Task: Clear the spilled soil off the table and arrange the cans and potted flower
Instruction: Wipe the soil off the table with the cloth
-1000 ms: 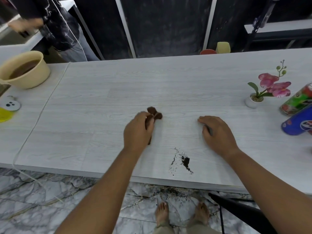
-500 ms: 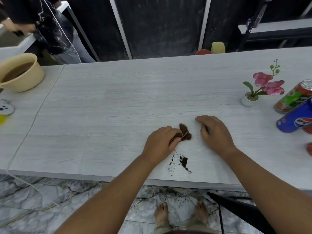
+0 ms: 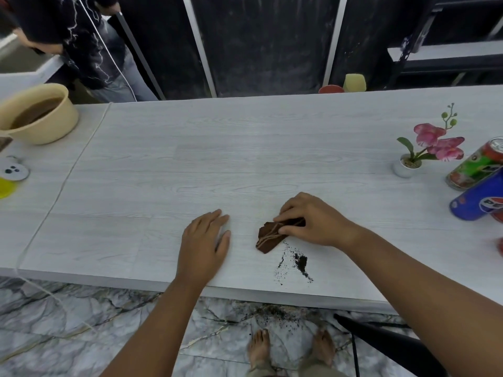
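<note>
One long table (image 3: 245, 159) of pale wood grain, backed by dark wall panels with pale strips, above a veined marble floor (image 3: 81, 322). One patch of spilled soil (image 3: 300, 263) near the table's front edge, with more crumbs on the floor straight below it. One brown cloth (image 3: 269, 236) just up and left of the soil, lying on the table, pinched between thumb and curled fingers of the right hand (image 3: 313, 221). Left of the soil and apart from the cloth, the left hand (image 3: 204, 240), palm down on the table, fingers straight and released. Far right of the soil, one potted flower (image 3: 405, 168), upright in a small white pot, and next to it two cans: a green-and-red can (image 3: 476, 167) and a blue can (image 3: 479, 200), overlapping in view, touching or not impossible to tell. Far left of the soil, one beige bowl (image 3: 54, 126) of brown liquid and one white cord (image 3: 68, 172). Below the soil, two bare feet (image 3: 258, 346).
</note>
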`<state>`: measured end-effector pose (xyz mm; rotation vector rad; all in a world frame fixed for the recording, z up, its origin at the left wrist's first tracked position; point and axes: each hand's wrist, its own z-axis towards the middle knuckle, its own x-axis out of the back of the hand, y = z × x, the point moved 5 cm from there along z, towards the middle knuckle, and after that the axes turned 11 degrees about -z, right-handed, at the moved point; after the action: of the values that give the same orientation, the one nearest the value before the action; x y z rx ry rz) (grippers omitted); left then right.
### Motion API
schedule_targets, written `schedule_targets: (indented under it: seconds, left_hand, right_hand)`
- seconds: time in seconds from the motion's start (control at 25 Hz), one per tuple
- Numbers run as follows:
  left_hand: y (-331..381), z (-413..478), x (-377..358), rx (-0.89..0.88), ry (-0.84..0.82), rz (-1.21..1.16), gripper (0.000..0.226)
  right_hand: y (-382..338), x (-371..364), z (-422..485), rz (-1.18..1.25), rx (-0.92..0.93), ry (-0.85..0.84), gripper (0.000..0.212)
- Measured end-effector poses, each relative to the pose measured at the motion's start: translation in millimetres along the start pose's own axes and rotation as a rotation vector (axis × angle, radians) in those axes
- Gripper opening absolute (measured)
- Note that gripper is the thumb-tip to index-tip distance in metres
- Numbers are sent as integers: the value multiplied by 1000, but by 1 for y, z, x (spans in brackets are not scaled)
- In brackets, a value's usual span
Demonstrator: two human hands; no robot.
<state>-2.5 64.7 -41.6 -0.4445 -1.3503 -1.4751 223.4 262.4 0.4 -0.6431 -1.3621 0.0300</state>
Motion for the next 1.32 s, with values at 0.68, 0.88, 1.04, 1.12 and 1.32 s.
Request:
schedule_targets:
  seconds: [0.68,0.88,1.04,1.12,1.32]
  left_hand:
    - [-1,4,-2,48,23,2,38]
    - [-2,1,-3,50,8,-6,40]
    - [-1,0,-3,45,-2,-17,42]
    - [-1,0,-3,49,-3,-23,42]
    - [0,-2,-2,37,6,-49,43]
  right_hand:
    - [8,7,-38,66,-404,192,25]
    - [-17,-13,-73,-34,-292,187,29]
    - [-29,-25,-105,164,-394,202,23]
    - [-17,-17,-111,270,-529,302,18]
    - [7,5,-131,45,-703,344,20]
